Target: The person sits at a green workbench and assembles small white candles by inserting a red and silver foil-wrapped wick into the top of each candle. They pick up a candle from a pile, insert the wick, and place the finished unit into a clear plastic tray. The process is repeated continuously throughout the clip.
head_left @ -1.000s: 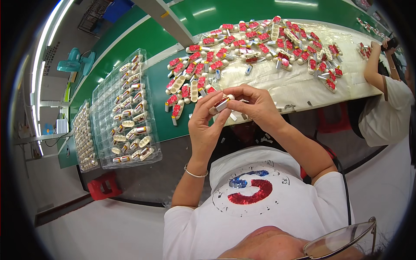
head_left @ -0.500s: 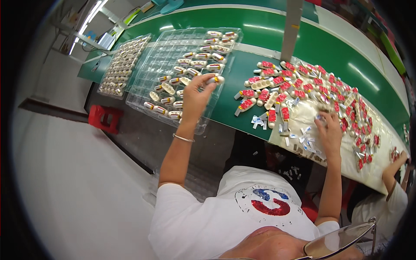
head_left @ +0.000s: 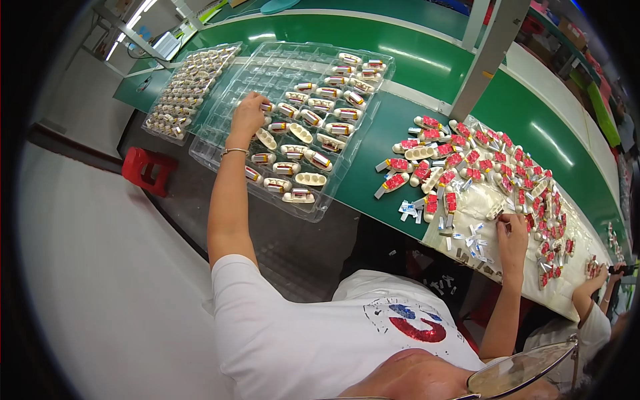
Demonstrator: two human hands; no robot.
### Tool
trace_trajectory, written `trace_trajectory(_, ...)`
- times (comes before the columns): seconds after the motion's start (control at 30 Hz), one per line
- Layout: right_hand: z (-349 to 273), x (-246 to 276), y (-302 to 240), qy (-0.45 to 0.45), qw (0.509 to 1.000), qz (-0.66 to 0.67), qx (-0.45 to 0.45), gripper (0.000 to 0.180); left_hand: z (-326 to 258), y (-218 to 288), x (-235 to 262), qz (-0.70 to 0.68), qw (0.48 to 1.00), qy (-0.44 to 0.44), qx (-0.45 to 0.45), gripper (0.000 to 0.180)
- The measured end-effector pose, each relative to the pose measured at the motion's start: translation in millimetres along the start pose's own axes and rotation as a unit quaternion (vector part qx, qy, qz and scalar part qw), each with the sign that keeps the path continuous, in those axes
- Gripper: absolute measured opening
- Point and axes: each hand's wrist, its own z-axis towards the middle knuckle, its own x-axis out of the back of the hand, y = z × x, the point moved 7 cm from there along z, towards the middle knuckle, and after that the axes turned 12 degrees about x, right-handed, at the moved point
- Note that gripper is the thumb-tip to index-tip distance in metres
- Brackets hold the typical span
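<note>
— Cream-coloured oblong plastic pieces (head_left: 311,179) fill the clear moulded plastic tray (head_left: 347,180) at the near edge of the green surface (head_left: 373,143); who's touching them?

— Left hand (head_left: 248,115), fingers curled down over a piece at the tray's left side. Whether it grips one I cannot tell.

— And the right hand (head_left: 512,230)?

— Resting at the near right edge, fingertips pinched down among small white-and-blue scraps (head_left: 467,239), beside the heap of red-labelled cream pieces (head_left: 467,167).

— Anything else?

— A second filled clear tray (head_left: 183,90) towards the far left corner, a red stool (head_left: 149,170) on the floor, another person's hand (head_left: 598,275) far right.
</note>
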Motion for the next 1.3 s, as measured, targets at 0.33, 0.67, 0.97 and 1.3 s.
trace_trajectory(0.33,17.8,19.4,-24.5,0.089,0.973,0.213,0.023,0.019,-28.3,66.5,13.9,-0.313,0.949,-0.042,-0.008,0.036)
trace_trajectory(0.67,5.1,11.1,-75.7,0.029,0.843,0.537,-0.002,0.014,-251.3,381.7,3.2,-0.477,0.746,-0.431,-0.175,0.051)
trace_trajectory(0.97,-18.4,4.3,-60.9,0.019,0.808,0.587,-0.050,0.019,-286.0,376.4,-28.4,-0.564,0.637,-0.526,0.014,0.025)
trace_trajectory(1.3,-21.1,-4.1,-63.5,-0.017,0.754,0.651,-0.086,0.026,-284.3,369.5,-25.6,-0.604,0.609,-0.511,0.055,0.019)
